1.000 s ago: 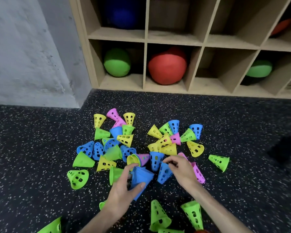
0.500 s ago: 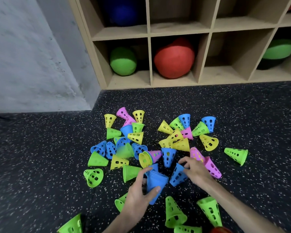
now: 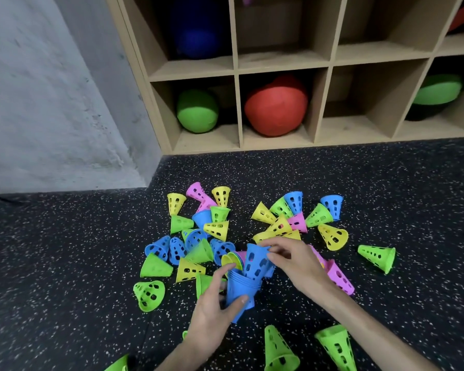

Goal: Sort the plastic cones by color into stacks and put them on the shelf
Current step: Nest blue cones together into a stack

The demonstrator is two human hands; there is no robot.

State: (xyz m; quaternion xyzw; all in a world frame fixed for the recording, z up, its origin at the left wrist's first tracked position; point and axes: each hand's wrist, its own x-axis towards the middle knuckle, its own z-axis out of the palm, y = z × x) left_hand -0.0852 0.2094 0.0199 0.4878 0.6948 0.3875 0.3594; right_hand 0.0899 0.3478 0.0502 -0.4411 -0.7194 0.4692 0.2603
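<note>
Several perforated plastic cones in blue, green, yellow and pink lie scattered on the dark speckled floor [image 3: 91, 263]. My left hand [image 3: 212, 311] grips a stack of blue cones [image 3: 240, 290], wide ends up. My right hand [image 3: 292, 261] holds a single blue cone [image 3: 255, 261] by its rim, its narrow end partly inside the top of the stack. Loose blue cones [image 3: 169, 247] lie left of the stack, two more [image 3: 332, 206] at the far right. The wooden shelf [image 3: 279, 62] stands behind the pile.
Shelf cubbies hold a green ball [image 3: 197, 111], a red ball [image 3: 275, 107], a blue ball [image 3: 198, 30] and a green dome [image 3: 437, 89]; one lower cubby [image 3: 359, 103] holds nothing. A grey wall [image 3: 38, 89] is at the left. Green cones [image 3: 279, 349] lie near my arms.
My right hand picked a blue cone off the floor and brought it left and up into the top of the stack held by my left hand. The camera view shifted.
</note>
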